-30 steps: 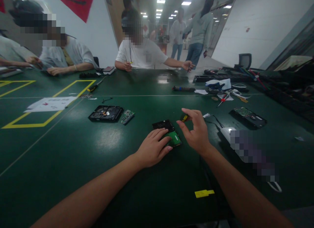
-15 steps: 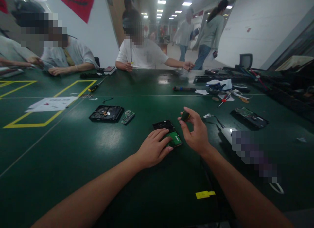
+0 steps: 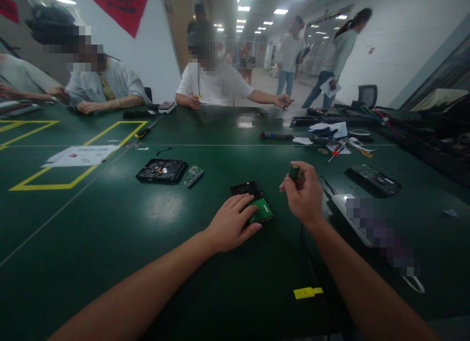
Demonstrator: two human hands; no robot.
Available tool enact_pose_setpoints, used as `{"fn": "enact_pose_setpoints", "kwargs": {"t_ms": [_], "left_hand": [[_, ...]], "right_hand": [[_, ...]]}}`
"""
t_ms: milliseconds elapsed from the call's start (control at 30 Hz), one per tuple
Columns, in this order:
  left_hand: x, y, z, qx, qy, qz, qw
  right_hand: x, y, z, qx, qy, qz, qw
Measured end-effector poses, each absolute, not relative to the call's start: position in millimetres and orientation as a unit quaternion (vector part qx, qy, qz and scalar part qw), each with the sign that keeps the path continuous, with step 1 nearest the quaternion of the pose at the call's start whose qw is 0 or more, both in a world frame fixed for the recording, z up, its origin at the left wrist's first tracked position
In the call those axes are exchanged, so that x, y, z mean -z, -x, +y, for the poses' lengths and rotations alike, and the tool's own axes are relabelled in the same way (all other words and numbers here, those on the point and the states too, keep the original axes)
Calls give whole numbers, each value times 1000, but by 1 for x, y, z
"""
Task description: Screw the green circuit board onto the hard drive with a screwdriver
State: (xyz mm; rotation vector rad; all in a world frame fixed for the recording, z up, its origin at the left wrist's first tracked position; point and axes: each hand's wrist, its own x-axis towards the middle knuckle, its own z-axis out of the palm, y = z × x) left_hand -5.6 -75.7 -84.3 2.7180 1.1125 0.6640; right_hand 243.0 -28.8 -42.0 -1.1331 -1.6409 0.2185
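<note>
A small hard drive [image 3: 246,190] with a green circuit board [image 3: 261,211] on it lies on the green table [image 3: 110,233] in front of me. My left hand [image 3: 231,226] rests flat on it, fingers stretched over the board. My right hand [image 3: 304,196] hovers just right of the drive, fingers curled round a small screwdriver [image 3: 294,173] with a black and yellow handle.
An opened black drive [image 3: 161,170] and a loose circuit board [image 3: 193,176] lie to the left. Another drive [image 3: 372,179], tools and cloths sit at the right. A yellow tag [image 3: 307,292] lies near me. Several people sit across the table; two walk in the corridor.
My right hand has closed from a fingertip pinch into a grip round the screwdriver and shifted slightly right. My left hand stays on the drive. The two walkers moved right.
</note>
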Motion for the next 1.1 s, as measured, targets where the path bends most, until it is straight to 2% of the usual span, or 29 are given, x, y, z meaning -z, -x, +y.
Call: {"fn": "enact_pose_setpoints", "kwargs": {"t_ms": [100,167,300,500,767,1100], "left_hand": [[84,5,-77,-215,-899,375,66],[84,5,-77,-211,-899,378,67],[85,5,-78,-213,-897,382,71],[83,5,-78,-211,-896,383,74],[84,5,-77,-213,-888,398,88],[83,4,-77,-215,-886,401,90]], "right_hand": [[48,-244,-18,-234,581,-615,480],[54,-242,-6,-285,612,-588,446],[65,-238,26,-230,670,-618,341],[68,-234,74,-166,664,-682,256],[86,-224,103,-117,672,-705,193],[80,-212,110,-107,681,-711,139]]}}
